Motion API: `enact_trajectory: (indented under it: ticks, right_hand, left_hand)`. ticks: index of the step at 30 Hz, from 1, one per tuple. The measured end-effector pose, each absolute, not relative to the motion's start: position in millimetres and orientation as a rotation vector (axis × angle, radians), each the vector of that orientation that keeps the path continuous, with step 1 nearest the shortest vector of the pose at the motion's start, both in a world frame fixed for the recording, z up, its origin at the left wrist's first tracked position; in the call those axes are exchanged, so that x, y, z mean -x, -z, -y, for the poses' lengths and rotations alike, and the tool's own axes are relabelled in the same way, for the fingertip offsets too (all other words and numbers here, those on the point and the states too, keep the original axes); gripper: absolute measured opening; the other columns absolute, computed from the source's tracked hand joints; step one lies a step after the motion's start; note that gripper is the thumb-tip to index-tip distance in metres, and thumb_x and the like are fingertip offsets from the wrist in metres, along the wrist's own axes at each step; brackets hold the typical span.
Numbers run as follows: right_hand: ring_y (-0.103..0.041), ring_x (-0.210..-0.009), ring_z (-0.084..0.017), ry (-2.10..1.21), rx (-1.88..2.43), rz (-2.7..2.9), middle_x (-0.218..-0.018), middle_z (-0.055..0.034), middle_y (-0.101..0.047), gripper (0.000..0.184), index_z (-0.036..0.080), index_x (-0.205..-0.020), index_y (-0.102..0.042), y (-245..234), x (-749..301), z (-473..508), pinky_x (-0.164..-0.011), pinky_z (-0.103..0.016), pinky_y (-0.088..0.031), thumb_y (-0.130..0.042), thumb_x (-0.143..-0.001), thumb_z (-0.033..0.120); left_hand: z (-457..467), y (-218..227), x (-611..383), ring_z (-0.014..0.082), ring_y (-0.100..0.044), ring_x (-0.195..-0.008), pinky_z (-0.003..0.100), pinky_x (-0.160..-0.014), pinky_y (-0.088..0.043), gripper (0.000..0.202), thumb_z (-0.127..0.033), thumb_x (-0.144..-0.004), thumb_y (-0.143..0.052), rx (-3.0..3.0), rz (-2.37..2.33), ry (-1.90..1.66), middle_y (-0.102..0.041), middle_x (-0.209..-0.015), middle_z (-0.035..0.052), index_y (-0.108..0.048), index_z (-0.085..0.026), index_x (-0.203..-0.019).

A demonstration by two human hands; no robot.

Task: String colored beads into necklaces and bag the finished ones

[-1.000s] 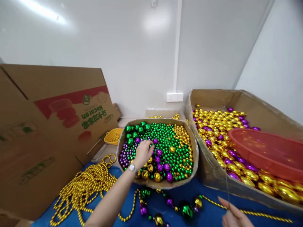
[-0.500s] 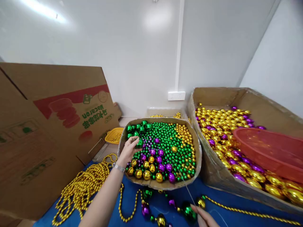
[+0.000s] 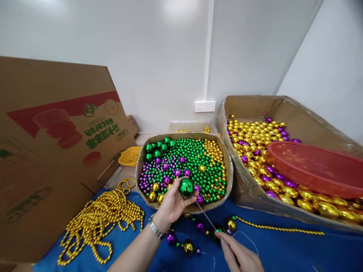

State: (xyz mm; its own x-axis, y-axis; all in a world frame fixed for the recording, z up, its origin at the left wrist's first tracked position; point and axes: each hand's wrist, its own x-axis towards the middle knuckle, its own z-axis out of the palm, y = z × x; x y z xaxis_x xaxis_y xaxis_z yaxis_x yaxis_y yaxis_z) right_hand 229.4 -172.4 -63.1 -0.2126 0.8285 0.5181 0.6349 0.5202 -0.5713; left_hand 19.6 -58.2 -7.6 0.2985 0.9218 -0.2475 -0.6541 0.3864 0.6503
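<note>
The left hand (image 3: 173, 204), clasping a large, shiny green round bead (image 3: 186, 187), is drawing nearer the right hand (image 3: 238, 251), bringing the bead close to the thin, straight metal needle (image 3: 205, 215) pinched there.

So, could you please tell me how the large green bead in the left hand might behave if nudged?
The large green bead looks round, so it would probably roll readily at a light push. Its glossy, mirror-like surface suggests it may be rather slippery against the left hand that holds it.
</note>
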Motion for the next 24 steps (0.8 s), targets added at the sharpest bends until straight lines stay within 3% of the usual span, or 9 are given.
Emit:
enact_trajectory:
  ticks: [3, 12, 24]
  right_hand:
    - [-0.07, -0.085, -0.013, -0.236, 1.161, 1.959, -0.098, -0.006, -0.073, 0.025, 0.018, -0.109, -0.061, 64.0, -226.6, 173.9, -0.075, -0.011, -0.053, -0.041, -0.097, 0.026]
    - [-0.07, -0.085, -0.013, -0.178, 1.154, 2.0, -0.098, -0.0071, -0.073, 0.026, 0.016, -0.112, -0.058, 67.2, -226.4, 173.6, -0.074, -0.014, -0.054, -0.038, -0.097, 0.023]
    - [-0.071, -0.084, -0.013, -0.12, 1.16, 2.019, -0.097, -0.0082, -0.073, 0.026, 0.014, -0.111, -0.058, 70.4, -226.6, 172.9, -0.074, -0.014, -0.054, -0.037, -0.097, 0.021]
  left_hand:
    - [60.6, 8.5, -25.0, 0.0275, -0.068, -0.084, 0.041, -0.076, -0.054, 0.044, -0.048, -0.086, -0.055, -0.391, -0.682, -1.116, -0.066, -0.096, 0.0124, -0.05, -0.016, -0.116]
    - [68.2, 6.2, -34.1, 0.0303, -0.068, -0.084, 0.045, -0.08, -0.053, 0.045, -0.051, -0.084, -0.056, -0.299, -0.706, -1.137, -0.066, -0.1, 0.017, -0.052, -0.011, -0.105]
    - [79.8, 5.7, -42.1, 0.0286, -0.068, -0.08, 0.044, -0.078, -0.053, 0.043, -0.051, -0.085, -0.053, -0.322, -0.724, -1.152, -0.066, -0.094, 0.0142, -0.055, -0.011, -0.099]
